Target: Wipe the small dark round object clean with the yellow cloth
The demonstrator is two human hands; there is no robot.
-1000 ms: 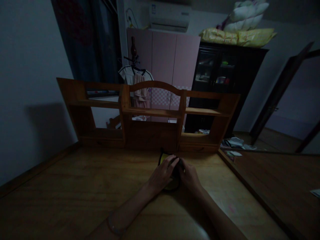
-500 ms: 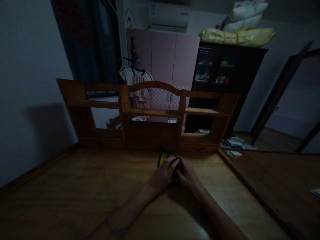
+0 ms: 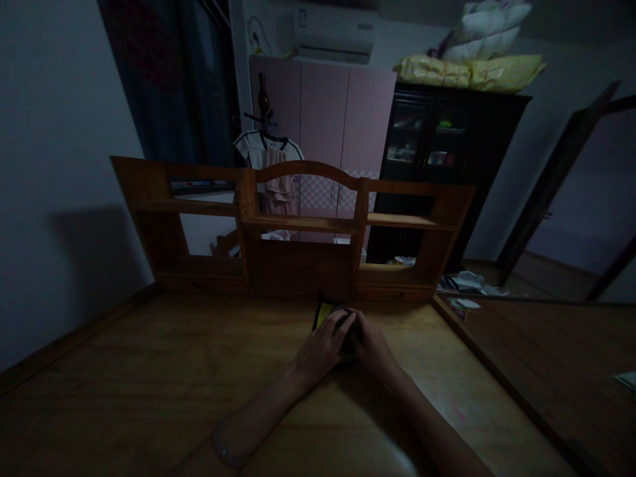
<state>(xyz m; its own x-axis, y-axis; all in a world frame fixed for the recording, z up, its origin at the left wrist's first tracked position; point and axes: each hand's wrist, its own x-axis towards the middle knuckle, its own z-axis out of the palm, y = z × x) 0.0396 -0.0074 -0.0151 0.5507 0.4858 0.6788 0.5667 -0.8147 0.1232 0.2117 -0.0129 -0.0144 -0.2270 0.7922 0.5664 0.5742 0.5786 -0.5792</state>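
My left hand (image 3: 325, 341) and my right hand (image 3: 370, 338) meet over a small dark object with a yellow patch (image 3: 325, 311) at its far left corner. Fingers of both hands curl over its top and press close together, their tips nearly touching. The object rests on a light wooden bed board or tabletop (image 3: 223, 351). My hands cover most of it and the light is dim, so its kind cannot be made out. A clear bracelet (image 3: 226, 447) circles my left wrist.
Just beyond my hands stands a wooden shelf unit (image 3: 303, 225) with open compartments. A raised wooden edge (image 3: 497, 371) runs along the right side, and a wall (image 3: 64, 218) rises at the left. Papers and plastic (image 3: 470, 283) lie beyond the right edge.
My right fingers have shifted slightly and closed in nearer to my left fingers over the dark object. The object itself stays in the same place.
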